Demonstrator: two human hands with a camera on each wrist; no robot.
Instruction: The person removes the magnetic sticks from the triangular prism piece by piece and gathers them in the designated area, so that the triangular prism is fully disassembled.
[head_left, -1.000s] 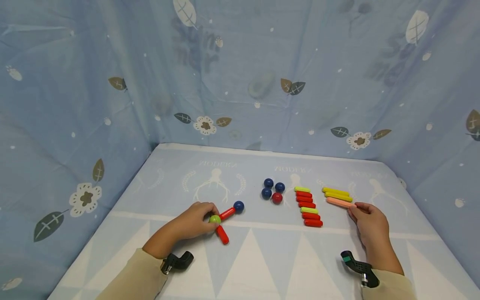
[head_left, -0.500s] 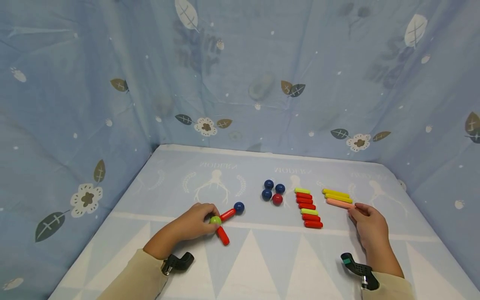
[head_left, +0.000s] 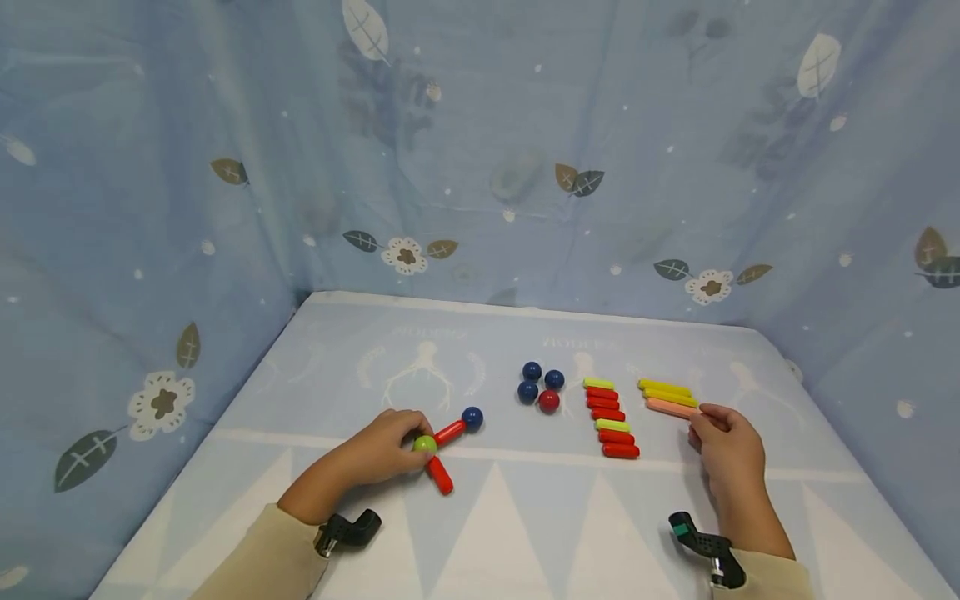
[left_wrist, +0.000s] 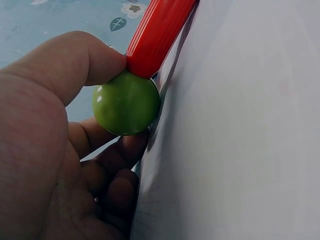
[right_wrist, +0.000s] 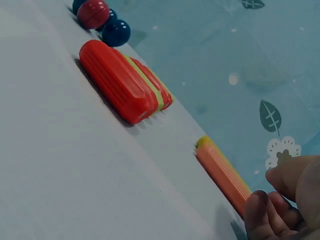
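Observation:
My left hand (head_left: 390,446) pinches a glossy green ball (left_wrist: 126,103) between thumb and fingers, low at the tabletop. Two short red rods join this ball: one red rod (head_left: 450,432) angles away to a dark blue ball (head_left: 472,418), the other red rod (head_left: 440,476) points toward the front. Over on the right, my right hand (head_left: 729,442) has its fingertips and thumb at the near end of a ridged pale-orange rod (right_wrist: 222,172). That rod lies alongside two long yellow rods (head_left: 666,388), mostly hidden behind it in the right wrist view.
Between the hands, a column of short rods, red (head_left: 620,451) and lime (head_left: 612,425), lies side by side. To its left sit a red ball (head_left: 549,402) and several dark blue balls (head_left: 528,392). A patterned blue curtain (head_left: 480,167) encloses the table's back and sides.
The head view has shifted slightly. Both hands and the pieces keep their places on the table.

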